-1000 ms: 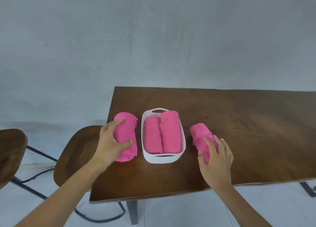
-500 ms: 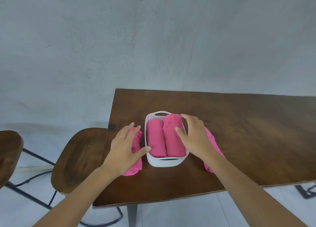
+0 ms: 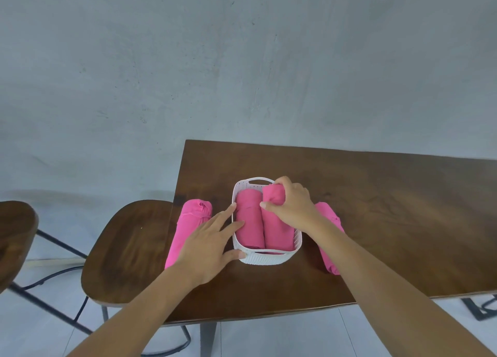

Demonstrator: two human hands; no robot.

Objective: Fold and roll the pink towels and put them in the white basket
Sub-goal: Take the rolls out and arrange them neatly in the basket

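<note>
At the centre of the frame, on the dark wooden table, a white basket with perforated walls and a handle slot at each end. Inside it, side by side and lengthwise, two tightly rolled pink towels: the inner left roll and the inner right roll. Gripping the far end of the inner right roll, fingers curled over it: the right hand. Laid flat with straight, spread fingers against the basket's left rim, thumb at its near corner, holding nothing: the left hand. Just left of the basket, partly hidden by that hand, a third roll; just right, partly hidden behind the right forearm, a fourth roll. At lower left, beside the table, a wooden stool on black metal legs, and at the left edge a second stool.
</note>
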